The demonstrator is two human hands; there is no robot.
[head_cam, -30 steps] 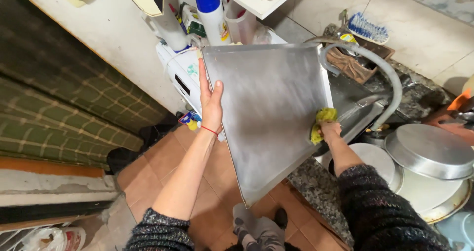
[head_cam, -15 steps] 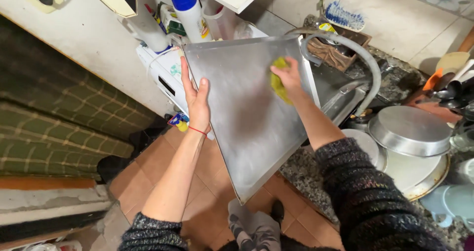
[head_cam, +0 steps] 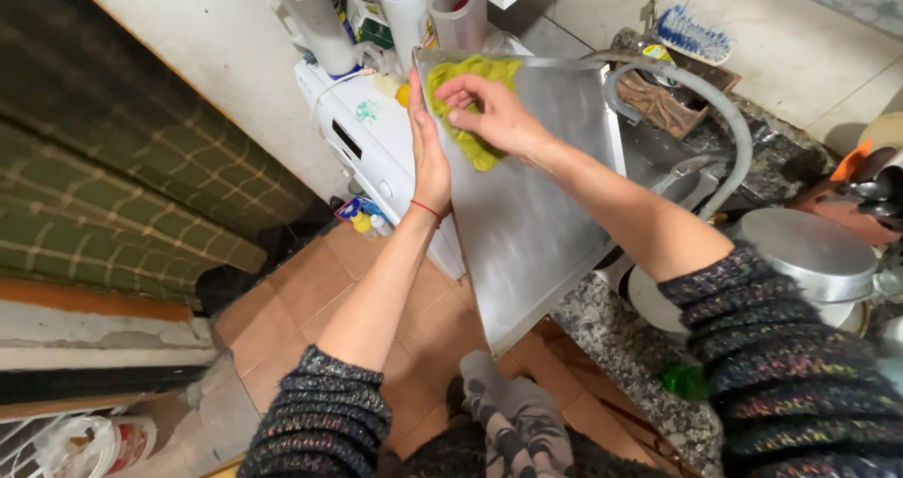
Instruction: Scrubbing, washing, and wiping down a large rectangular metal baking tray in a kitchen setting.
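Left grip (head_cam: 428,153) clamped on metal tray (head_cam: 536,215) edge, right grip (head_cam: 494,111) pressing yellow sponge (head_cam: 470,111) near top.

Both arms wear a dark knitted sweater flecked with small specks of many colours: pink, blue, yellow, white. The left sleeve (head_cam: 320,417) is pushed up to about the elbow and ends there in a thick ribbed cuff, leaving the forearm bare down to the left hand (head_cam: 430,153). A thin red string bracelet (head_cam: 425,209) circles the wrist just behind that hand. The right sleeve (head_cam: 790,346) is likewise pushed up past the elbow, its bunched cuff showing the same speckled knit, with the forearm bare to the right hand (head_cam: 494,111). Below the arms, grey patterned slippers (head_cam: 522,417) cover the feet
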